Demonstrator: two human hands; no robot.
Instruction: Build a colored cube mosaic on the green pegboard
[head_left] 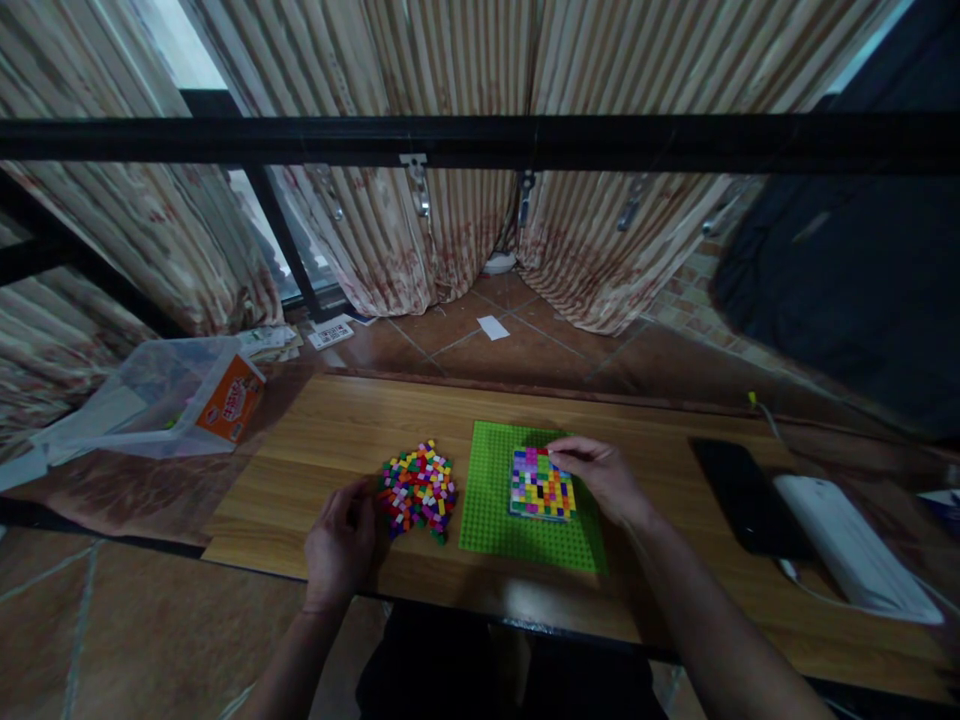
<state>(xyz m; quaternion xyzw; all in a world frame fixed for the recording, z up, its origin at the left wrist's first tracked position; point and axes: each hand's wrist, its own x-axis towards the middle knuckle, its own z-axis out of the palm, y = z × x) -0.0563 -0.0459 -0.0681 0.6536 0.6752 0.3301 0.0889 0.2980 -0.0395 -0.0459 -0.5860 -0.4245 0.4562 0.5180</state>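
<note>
A green studded baseplate [487,520] lies on the wooden table. On it stands a square block of small multicoloured building bricks [536,485], its top a patchwork of many colours. My right hand [604,480] is over the block's far right corner, thumb and fingers pinched together at its top; whatever is between the fingertips is too small to make out. To the left of the plate lies a loose pile of small coloured bricks [418,488]. At the pile's left edge rests my left hand [341,540], its fingers curled together, and their tips are partly hidden.
A clear plastic box [165,395] with an orange label stands off the table's left end. On the table's right side are a black phone [746,495] and a white power strip [851,545] with cables. A black rail [480,143] and curtains are beyond.
</note>
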